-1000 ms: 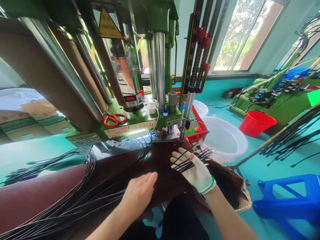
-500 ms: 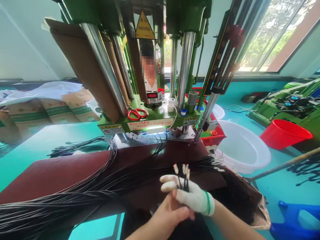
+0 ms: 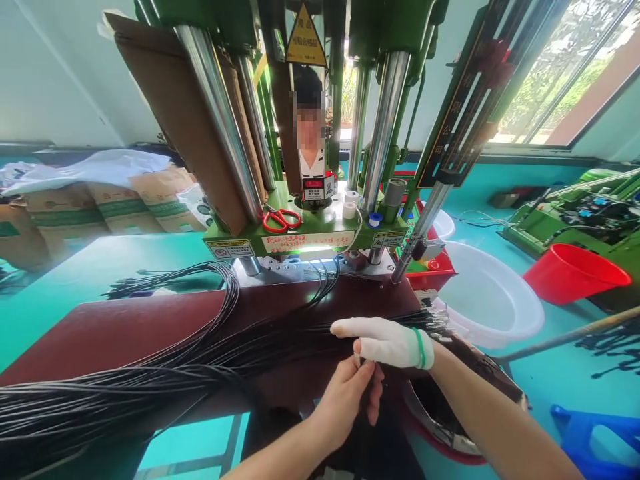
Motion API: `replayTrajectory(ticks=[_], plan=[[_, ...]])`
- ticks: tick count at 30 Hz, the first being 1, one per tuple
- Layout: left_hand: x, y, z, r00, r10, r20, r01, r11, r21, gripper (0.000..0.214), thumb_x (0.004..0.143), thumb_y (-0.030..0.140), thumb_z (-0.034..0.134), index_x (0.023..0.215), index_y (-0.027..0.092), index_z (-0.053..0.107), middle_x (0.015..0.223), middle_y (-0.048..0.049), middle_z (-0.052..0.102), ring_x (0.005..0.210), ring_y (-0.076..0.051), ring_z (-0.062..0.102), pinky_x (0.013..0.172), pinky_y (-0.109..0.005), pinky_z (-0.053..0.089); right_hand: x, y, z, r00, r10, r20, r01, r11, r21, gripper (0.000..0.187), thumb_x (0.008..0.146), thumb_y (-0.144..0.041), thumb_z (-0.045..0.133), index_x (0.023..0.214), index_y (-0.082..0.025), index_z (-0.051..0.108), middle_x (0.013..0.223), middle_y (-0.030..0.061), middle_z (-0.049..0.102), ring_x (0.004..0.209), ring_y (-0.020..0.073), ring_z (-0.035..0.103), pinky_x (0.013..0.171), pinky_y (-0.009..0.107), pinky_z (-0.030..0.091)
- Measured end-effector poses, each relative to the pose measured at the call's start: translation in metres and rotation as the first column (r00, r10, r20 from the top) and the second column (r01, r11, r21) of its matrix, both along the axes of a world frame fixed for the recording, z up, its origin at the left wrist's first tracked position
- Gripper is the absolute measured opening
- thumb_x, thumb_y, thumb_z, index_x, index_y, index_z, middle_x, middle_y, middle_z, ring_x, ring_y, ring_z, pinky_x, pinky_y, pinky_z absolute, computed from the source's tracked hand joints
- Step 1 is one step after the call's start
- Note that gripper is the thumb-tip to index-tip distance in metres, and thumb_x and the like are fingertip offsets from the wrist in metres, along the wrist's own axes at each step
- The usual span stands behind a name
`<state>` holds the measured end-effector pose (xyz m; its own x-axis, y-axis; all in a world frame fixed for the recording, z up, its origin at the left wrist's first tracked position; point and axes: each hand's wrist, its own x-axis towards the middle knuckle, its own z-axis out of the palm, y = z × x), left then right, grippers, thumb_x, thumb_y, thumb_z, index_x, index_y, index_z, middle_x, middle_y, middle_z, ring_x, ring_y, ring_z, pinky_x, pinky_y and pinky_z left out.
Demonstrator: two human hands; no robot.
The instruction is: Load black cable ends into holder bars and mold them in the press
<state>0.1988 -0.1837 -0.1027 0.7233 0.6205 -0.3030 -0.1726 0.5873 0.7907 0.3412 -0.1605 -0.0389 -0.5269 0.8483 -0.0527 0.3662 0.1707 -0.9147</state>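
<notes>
My bare left hand (image 3: 340, 403) is closed, thumb and fingers pinched round thin black cables; one pale cable end (image 3: 357, 360) shows at its fingertips and the rest is hidden. Just above it is my right hand (image 3: 393, 341), in a white glove with a green cuff band. Its index finger is stretched out to the left, and its thumb, apart from that finger, comes down beside the pinched cable end. Behind both hands a long bundle of black cables (image 3: 260, 343) lies across the dark red table, with metal-tipped ends (image 3: 437, 323) at the right.
A green press machine (image 3: 310, 223) stands ahead, with red-handled scissors (image 3: 281, 220) on its ledge. Several cables (image 3: 327, 280) run into its lower plate. At the right are a white tub (image 3: 515, 320), a red bucket (image 3: 575, 273) and a blue stool (image 3: 595, 433). A person stands behind the machine.
The cable ends that stood up between my gloved fingers are now mostly hidden at my left fingertips. My right hand has risen and its index finger has straightened. The view has shifted slightly.
</notes>
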Motion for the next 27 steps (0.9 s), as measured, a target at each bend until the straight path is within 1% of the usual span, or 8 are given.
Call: replayTrajectory(ticks=[6, 9, 12, 15, 17, 19, 22, 27], plan=[[0.007, 0.006, -0.006, 0.999, 0.024, -0.047, -0.018, 0.992, 0.128, 0.044, 0.071, 0.058, 0.050, 0.070, 0.014, 0.049, 0.051, 0.0011, 0.052, 0.037, -0.009, 0.048, 0.039, -0.021, 0.029, -0.010, -0.002, 0.004, 0.943, 0.067, 0.327, -0.091, 0.994, 0.061, 0.069, 0.078, -0.049, 0.044, 0.131, -0.006, 0.038, 0.130, 0.0177, 0.043, 0.118, 0.0297, 0.042, 0.096, 0.041, 0.036], [0.007, 0.011, -0.011, 0.998, 0.064, 0.012, -0.065, 0.992, 0.111, 0.039, 0.072, 0.054, 0.052, 0.067, 0.016, 0.045, 0.049, 0.0042, 0.046, 0.037, -0.006, 0.041, 0.040, -0.020, 0.028, -0.010, 0.006, 0.001, 0.938, 0.112, 0.327, -0.146, 0.986, 0.081, 0.069, 0.079, -0.050, 0.041, 0.132, -0.007, 0.036, 0.132, 0.0155, 0.041, 0.118, 0.0273, 0.042, 0.096, 0.037, 0.036], [0.000, 0.021, -0.011, 0.990, 0.136, 0.039, -0.138, 0.989, 0.051, 0.033, 0.077, 0.048, 0.051, 0.071, 0.016, 0.046, 0.049, 0.0071, 0.037, 0.039, -0.004, 0.032, 0.040, -0.019, 0.025, 0.003, 0.030, -0.011, 0.914, -0.078, 0.398, -0.008, 0.977, 0.212, 0.055, 0.088, -0.041, 0.026, 0.134, -0.012, 0.031, 0.133, 0.0094, 0.042, 0.117, 0.0169, 0.043, 0.095, 0.027, 0.037], [-0.011, 0.030, -0.008, 0.976, 0.217, 0.002, -0.216, 0.974, 0.067, 0.030, 0.077, 0.045, 0.053, 0.076, 0.015, 0.049, 0.060, 0.0043, 0.044, 0.044, -0.004, 0.037, 0.043, -0.020, 0.029, 0.021, 0.065, -0.030, 0.596, -0.483, 0.641, 0.253, 0.871, 0.421, 0.044, 0.088, -0.024, 0.032, 0.130, -0.014, 0.037, 0.132, 0.0112, 0.042, 0.117, 0.0203, 0.041, 0.095, 0.032, 0.034], [-0.018, 0.033, -0.008, 0.964, 0.264, -0.024, -0.261, 0.961, 0.092, 0.031, 0.076, 0.043, 0.055, 0.075, 0.013, 0.051, 0.066, 0.0017, 0.049, 0.047, -0.004, 0.040, 0.046, -0.021, 0.031, 0.028, 0.085, -0.042, 0.449, -0.540, 0.712, 0.304, 0.842, 0.446, 0.044, 0.081, -0.012, 0.038, 0.125, -0.011, 0.042, 0.124, 0.0177, 0.047, 0.113, 0.0282, 0.043, 0.092, 0.042, 0.033], [-0.023, 0.033, -0.009, 0.952, 0.306, -0.016, -0.304, 0.950, 0.077, 0.031, 0.075, 0.043, 0.057, 0.074, 0.013, 0.051, 0.066, 0.0013, 0.049, 0.049, -0.005, 0.042, 0.048, -0.021, 0.033, 0.032, 0.097, -0.050, 0.403, -0.531, 0.745, 0.323, 0.845, 0.427, 0.042, 0.075, -0.006, 0.041, 0.117, -0.009, 0.048, 0.116, 0.0211, 0.050, 0.110, 0.0328, 0.044, 0.088, 0.047, 0.032], [-0.027, 0.031, -0.010, 0.945, 0.325, 0.015, -0.326, 0.945, 0.036, 0.030, 0.077, 0.043, 0.055, 0.076, 0.014, 0.050, 0.055, 0.0039, 0.045, 0.049, -0.007, 0.044, 0.051, -0.022, 0.036, 0.033, 0.101, -0.051, 0.404, -0.474, 0.782, 0.340, 0.872, 0.352, 0.035, 0.069, -0.010, 0.050, 0.104, -0.012, 0.054, 0.105, 0.0180, 0.056, 0.100, 0.0321, 0.050, 0.081, 0.043, 0.037], [-0.028, 0.033, -0.009, 0.947, 0.318, 0.050, -0.318, 0.948, 0.006, 0.031, 0.077, 0.047, 0.053, 0.078, 0.018, 0.042, 0.046, 0.0103, 0.032, 0.039, -0.004, 0.031, 0.046, -0.020, 0.034, 0.039, 0.066, -0.027, 0.551, -0.366, 0.750, 0.400, 0.905, 0.147, 0.011, 0.065, -0.018, 0.049, 0.076, -0.017, 0.051, 0.068, 0.0047, 0.056, 0.068, 0.0196, 0.056, 0.060, 0.029, 0.042]])
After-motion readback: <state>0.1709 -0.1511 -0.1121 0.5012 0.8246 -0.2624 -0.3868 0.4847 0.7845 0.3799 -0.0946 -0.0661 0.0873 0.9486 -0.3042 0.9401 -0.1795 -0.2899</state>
